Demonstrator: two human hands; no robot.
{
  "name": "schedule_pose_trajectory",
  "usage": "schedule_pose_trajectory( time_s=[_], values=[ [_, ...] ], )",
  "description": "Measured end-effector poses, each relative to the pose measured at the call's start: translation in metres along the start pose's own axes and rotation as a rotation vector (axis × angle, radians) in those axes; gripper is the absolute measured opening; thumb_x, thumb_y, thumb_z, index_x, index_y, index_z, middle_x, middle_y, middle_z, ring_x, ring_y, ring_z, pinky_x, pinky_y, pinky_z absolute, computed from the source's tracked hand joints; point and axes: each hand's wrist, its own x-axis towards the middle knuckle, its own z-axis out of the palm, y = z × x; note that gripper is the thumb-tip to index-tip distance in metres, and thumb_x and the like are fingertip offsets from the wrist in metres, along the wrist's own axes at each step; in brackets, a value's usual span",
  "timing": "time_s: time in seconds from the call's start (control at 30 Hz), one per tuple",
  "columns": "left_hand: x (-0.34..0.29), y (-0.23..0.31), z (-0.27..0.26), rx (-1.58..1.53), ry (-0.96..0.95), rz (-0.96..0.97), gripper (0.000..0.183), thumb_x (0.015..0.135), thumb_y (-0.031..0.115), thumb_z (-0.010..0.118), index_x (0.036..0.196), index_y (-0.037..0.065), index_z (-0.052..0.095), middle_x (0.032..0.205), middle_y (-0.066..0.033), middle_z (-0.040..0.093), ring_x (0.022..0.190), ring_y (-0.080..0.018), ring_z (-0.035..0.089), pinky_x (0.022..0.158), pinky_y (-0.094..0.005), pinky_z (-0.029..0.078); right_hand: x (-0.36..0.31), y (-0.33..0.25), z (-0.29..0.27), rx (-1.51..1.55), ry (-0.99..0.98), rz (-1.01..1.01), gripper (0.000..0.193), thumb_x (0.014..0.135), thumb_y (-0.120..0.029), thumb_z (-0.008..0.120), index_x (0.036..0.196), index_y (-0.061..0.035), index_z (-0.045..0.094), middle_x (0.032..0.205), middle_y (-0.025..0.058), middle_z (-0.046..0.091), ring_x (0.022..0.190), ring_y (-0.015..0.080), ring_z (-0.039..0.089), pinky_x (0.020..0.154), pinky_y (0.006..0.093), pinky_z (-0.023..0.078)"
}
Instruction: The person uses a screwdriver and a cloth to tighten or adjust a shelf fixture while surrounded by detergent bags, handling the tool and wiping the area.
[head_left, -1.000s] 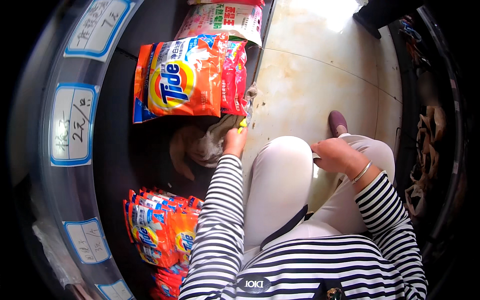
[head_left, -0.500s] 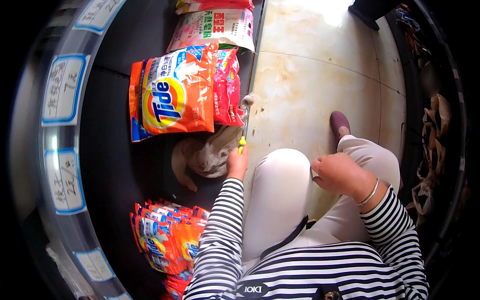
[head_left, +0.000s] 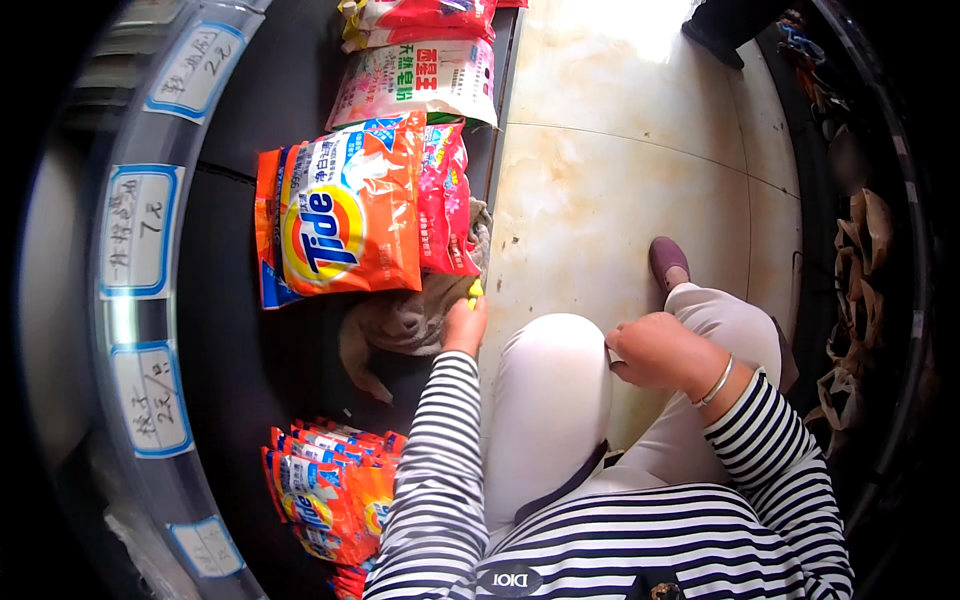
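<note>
My left hand [head_left: 463,322] grips a crumpled grey cloth [head_left: 400,322] with a yellow edge, pressed onto the dark bottom shelf [head_left: 250,350]. The cloth lies just below a large orange detergent bag [head_left: 340,210] and a pink bag [head_left: 445,195] beside it. My right hand [head_left: 650,350] rests closed on my white-trousered knee, with a small white thing partly hidden at its fingers. A silver bangle circles that wrist. Both sleeves are black-and-white striped.
Several small orange packets [head_left: 330,490] are stacked on the shelf at lower left. White and red bags [head_left: 420,75] lie farther along. Price labels [head_left: 140,230] line the shelf rail at left. Beige tiled floor [head_left: 620,180] spreads right, with hanging goods [head_left: 860,300] at the far right.
The view has shifted slightly, so the shelf and bags sit lower in the picture. My left hand stays on the cloth and my right hand stays on my knee.
</note>
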Motion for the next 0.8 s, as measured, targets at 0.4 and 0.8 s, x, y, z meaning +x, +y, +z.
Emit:
schedule_pose_trajectory(
  time_s=[0.4, 0.8],
  values=[
    [-0.061, -0.045, -0.038, -0.038, -0.274, -0.164, 0.039, 0.085, 0.037, 0.049, 0.083, -0.002, 0.053, 0.056, -0.0093, 0.053, 0.041, -0.0188, 0.051, 0.039, -0.0316, 0.042, -0.003, 0.005, 0.006, -0.016, 0.07, -0.016, 0.019, 0.078, -0.018, 0.052, 0.081, -0.0047, 0.065, 0.078, 0.0158, 0.064, 0.076, 0.0353, 0.061, 0.069, 0.0425, 0.049],
    [-0.154, -0.154, -0.017, 0.118, -0.245, -0.169, 0.047, 0.084, 0.041, 0.049, 0.078, -0.004, 0.06, 0.059, -0.0144, 0.059, 0.048, -0.0247, 0.059, 0.051, -0.0365, 0.048, -0.007, 0.01, 0.007, -0.019, 0.051, -0.017, 0.027, 0.08, -0.022, 0.054, 0.099, -0.0043, 0.061, 0.083, 0.0175, 0.063, 0.081, 0.0352, 0.06, 0.074, 0.0397, 0.047]
  ],
)
